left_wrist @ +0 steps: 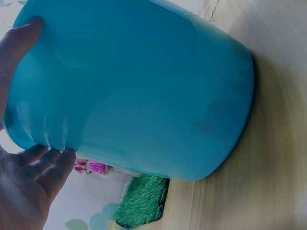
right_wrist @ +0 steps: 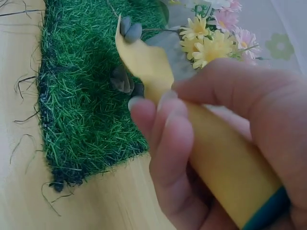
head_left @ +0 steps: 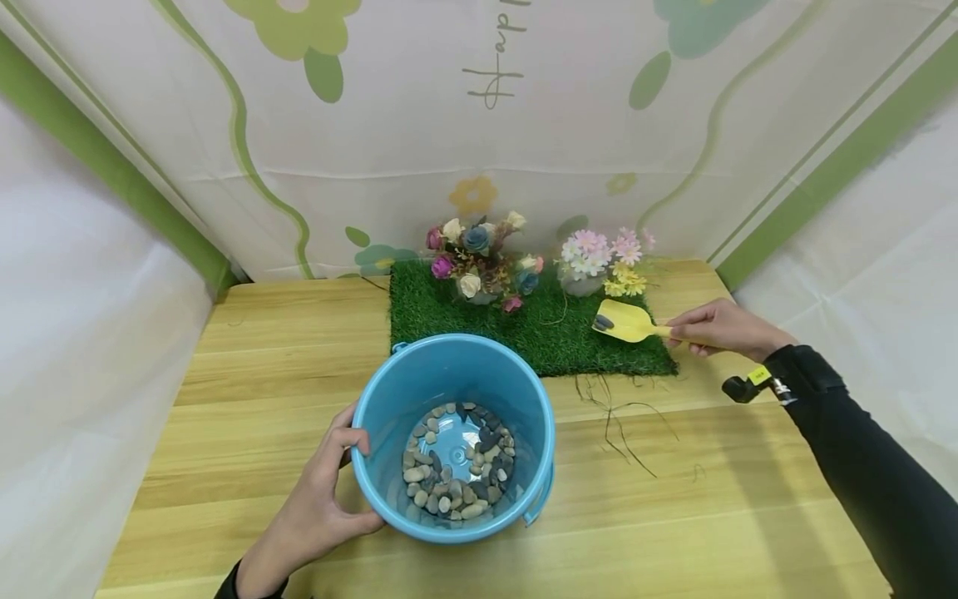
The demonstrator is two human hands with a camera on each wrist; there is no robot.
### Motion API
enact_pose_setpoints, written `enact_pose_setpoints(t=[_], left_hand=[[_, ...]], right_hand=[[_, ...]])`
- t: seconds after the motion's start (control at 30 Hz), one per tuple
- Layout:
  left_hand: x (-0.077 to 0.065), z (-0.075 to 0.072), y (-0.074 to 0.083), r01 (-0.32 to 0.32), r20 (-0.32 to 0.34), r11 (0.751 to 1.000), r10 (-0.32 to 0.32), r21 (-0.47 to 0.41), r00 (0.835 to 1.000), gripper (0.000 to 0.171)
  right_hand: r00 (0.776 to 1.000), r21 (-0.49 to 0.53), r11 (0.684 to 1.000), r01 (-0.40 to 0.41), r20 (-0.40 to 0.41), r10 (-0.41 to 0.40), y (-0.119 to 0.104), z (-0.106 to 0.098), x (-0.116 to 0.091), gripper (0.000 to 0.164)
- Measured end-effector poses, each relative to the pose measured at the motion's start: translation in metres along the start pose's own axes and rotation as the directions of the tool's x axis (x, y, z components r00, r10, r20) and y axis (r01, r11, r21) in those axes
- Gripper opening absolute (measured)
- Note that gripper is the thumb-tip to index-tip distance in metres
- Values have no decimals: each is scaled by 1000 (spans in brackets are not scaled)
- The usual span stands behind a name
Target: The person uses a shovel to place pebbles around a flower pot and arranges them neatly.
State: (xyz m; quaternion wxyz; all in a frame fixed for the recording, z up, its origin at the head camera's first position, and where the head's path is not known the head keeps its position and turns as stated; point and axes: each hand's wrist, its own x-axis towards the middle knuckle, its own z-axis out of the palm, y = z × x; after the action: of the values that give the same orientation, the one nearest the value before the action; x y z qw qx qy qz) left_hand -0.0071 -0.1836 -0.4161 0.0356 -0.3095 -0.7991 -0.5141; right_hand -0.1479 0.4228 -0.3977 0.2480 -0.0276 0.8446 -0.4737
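My left hand grips the rim of a blue bucket, fingers at its left side and thumb nearer me. Many grey and tan pebbles lie around the bucket's bottom. Over to the right, my right hand holds a yellow toy shovel by its handle, fingers curled round it. Two dark grey pebbles sit toward the tip of its blade. The blade is above the green turf mat, where darker stones show below it in the right wrist view.
On the mat's far part stand a pot of mixed roses and a pot of pink and yellow daisies. Loose dark strands lie on the wooden table in front of the mat. A printed curtain hangs behind.
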Motion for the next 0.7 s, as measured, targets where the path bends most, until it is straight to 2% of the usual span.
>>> enact_pose_setpoints(t=[0.23, 0.7], left_hand=[[-1, 0, 0, 10, 0, 1000, -10, 2, 1000, 71], [0, 0, 0, 3, -6, 1000, -3, -1, 1000, 73]], right_hand=[[999, -99, 995, -30, -41, 26, -4, 0, 3, 38], [995, -273, 961, -46, -101, 19, -42, 9, 6, 33]])
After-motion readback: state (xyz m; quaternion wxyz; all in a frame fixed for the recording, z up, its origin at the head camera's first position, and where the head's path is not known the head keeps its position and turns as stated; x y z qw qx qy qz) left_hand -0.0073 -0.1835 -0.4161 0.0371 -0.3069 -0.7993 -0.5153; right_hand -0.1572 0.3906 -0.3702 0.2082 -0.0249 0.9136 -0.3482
